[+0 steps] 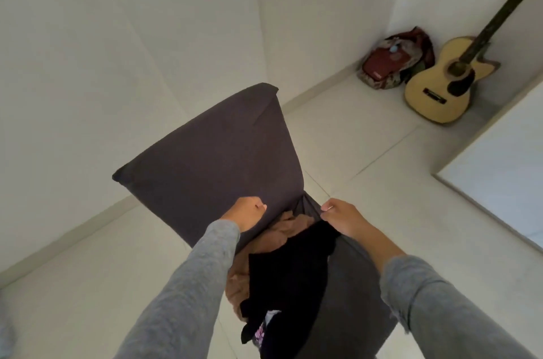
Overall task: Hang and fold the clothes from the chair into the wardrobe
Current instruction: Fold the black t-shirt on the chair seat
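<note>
The clothes were seen heaped on the seat of the chair [205,153], directly below and between the two hands, on the person's side of the upright chair back. A brown garment [282,229] was bunched at the far end of the heap, against the foot of the chair back. A black garment [291,270] was laid over it and ran toward the person, and a flowered piece [260,332] showed at the near end. The long axis of the heap was thus set from the chair back toward the person.

The left hand [248,211] was held with its fingers curled against the lower edge of the chair back. Whether any cloth was caught in them could not be told. The right hand [340,216] was closed in a pinch, thumb and forefinger nipping the top of a grey cloth [346,285] that ran down the right side of the heap. Whether that cloth was a garment or part of the chair's cover could not be made out.

The brown garment was judged nearer the left hand and the grey cloth was already taken by the right, so a lift up and toward the person was judged likely. The wardrobe was not in view.
</note>
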`<action>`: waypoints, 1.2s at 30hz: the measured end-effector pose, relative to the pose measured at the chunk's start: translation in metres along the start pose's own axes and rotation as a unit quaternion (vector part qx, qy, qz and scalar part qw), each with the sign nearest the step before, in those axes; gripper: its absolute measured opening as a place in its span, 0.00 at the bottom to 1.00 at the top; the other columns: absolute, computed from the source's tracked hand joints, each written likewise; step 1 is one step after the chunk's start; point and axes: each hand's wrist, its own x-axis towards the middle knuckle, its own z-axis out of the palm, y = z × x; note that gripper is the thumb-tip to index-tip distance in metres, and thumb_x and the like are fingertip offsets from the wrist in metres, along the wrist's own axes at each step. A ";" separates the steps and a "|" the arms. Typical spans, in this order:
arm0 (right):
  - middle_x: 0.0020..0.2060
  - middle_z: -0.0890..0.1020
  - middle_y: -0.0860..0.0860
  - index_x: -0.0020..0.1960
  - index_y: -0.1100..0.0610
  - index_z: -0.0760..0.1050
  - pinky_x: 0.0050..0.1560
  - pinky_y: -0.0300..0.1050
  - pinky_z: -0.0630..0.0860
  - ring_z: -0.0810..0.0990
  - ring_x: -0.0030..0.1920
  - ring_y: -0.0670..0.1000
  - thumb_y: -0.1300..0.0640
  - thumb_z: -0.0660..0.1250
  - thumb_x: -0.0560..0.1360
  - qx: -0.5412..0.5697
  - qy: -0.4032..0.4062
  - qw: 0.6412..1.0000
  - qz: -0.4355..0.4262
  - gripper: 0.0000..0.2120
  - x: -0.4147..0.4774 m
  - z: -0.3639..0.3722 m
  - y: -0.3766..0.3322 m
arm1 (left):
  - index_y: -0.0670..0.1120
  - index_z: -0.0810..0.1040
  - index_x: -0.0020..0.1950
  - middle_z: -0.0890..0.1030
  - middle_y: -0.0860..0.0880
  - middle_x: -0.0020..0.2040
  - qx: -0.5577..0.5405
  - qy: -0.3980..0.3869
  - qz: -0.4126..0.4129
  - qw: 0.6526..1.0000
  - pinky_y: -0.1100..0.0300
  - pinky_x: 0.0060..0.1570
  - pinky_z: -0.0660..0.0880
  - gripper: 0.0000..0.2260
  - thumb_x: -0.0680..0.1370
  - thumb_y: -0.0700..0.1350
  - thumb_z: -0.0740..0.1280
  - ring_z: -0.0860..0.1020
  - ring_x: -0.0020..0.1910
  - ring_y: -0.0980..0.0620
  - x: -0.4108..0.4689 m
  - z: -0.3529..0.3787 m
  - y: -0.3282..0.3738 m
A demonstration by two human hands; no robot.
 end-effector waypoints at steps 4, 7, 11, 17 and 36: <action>0.51 0.77 0.55 0.55 0.57 0.76 0.41 0.38 0.68 0.74 0.46 0.51 0.61 0.63 0.75 0.008 0.010 0.997 0.073 0.10 0.012 0.028 0.050 | 0.42 0.79 0.52 0.79 0.43 0.56 0.022 -0.062 0.018 0.998 0.57 0.54 0.71 0.12 0.79 0.48 0.60 0.77 0.54 0.45 0.027 0.054 -0.014; 0.43 0.77 0.52 0.54 0.57 0.74 0.35 0.39 0.69 0.74 0.36 0.48 0.61 0.61 0.76 0.007 -0.006 0.995 0.103 0.07 0.026 0.056 0.079 | 0.44 0.78 0.57 0.78 0.45 0.60 0.024 -0.089 0.021 0.996 0.56 0.60 0.71 0.12 0.79 0.47 0.60 0.76 0.58 0.46 0.049 0.090 -0.031; 0.47 0.78 0.53 0.60 0.57 0.69 0.36 0.43 0.72 0.76 0.38 0.50 0.57 0.60 0.78 0.004 -0.035 0.990 0.137 0.12 0.052 0.102 0.125 | 0.45 0.73 0.66 0.68 0.49 0.71 0.061 -0.085 0.072 0.992 0.59 0.68 0.63 0.15 0.79 0.45 0.60 0.67 0.69 0.52 0.082 0.146 -0.057; 0.63 0.69 0.57 0.66 0.61 0.62 0.60 0.53 0.72 0.71 0.63 0.59 0.47 0.66 0.75 0.030 0.016 0.984 0.174 0.27 0.070 0.156 0.163 | 0.43 0.61 0.74 0.64 0.45 0.72 0.105 -0.047 0.048 0.992 0.52 0.68 0.64 0.27 0.77 0.47 0.65 0.64 0.71 0.46 0.105 0.213 -0.086; 0.45 0.74 0.54 0.50 0.58 0.67 0.43 0.49 0.71 0.74 0.42 0.53 0.56 0.60 0.77 0.232 0.036 0.959 0.158 0.06 0.039 0.132 0.114 | 0.49 0.67 0.35 0.72 0.51 0.35 -0.009 -0.075 -0.002 0.997 0.58 0.39 0.69 0.11 0.71 0.43 0.69 0.73 0.37 0.49 0.062 0.176 -0.059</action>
